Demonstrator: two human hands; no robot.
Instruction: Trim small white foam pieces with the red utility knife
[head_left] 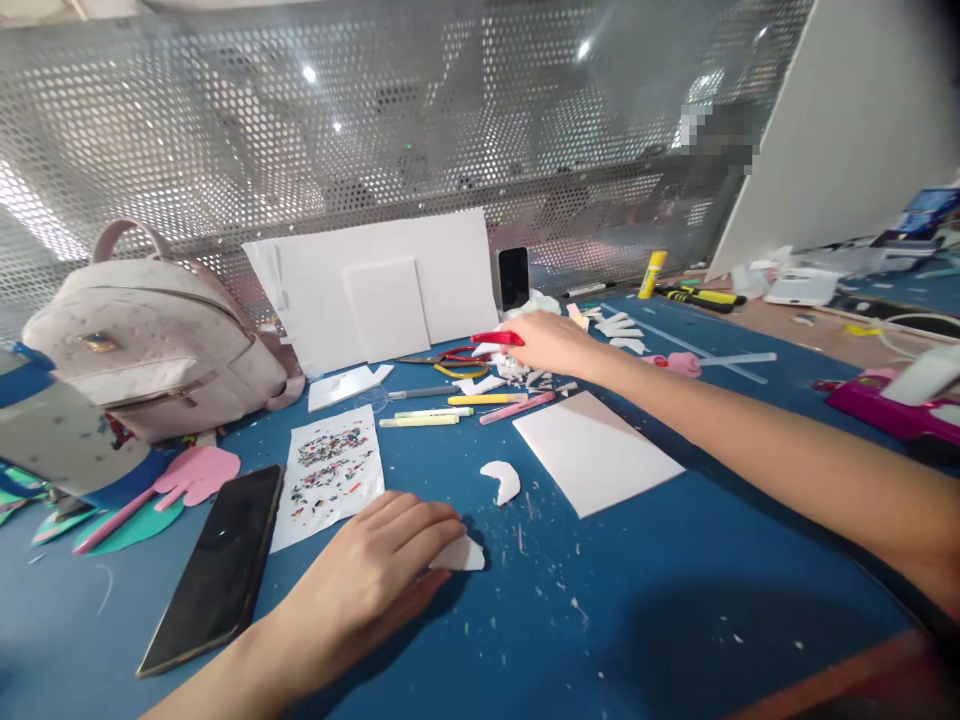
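Note:
My left hand (386, 550) rests low on the blue table, closed with thumb and fingers around a white foam-like cutout (461, 553); its front end sticks out past the fingertips. Just ahead lies a curved white cutout (502, 482). My right hand (546, 340) stretches far forward over a heap of white scraps (517, 372), fingers closed on a slim red tool (496, 338); its exact kind is unclear. Beside that hand lie scissors with red and yellow handles (461, 362). A blank white sheet (596, 450) sits beneath my right forearm.
Several pens (487, 399) lie mid-table. A speckled paper (330, 465) and a dark phone (217, 565) are left, near a backpack (157, 340). White boards (315, 290) and another phone (514, 277) stand by the perforated screen. A glue stick (652, 274) stands right.

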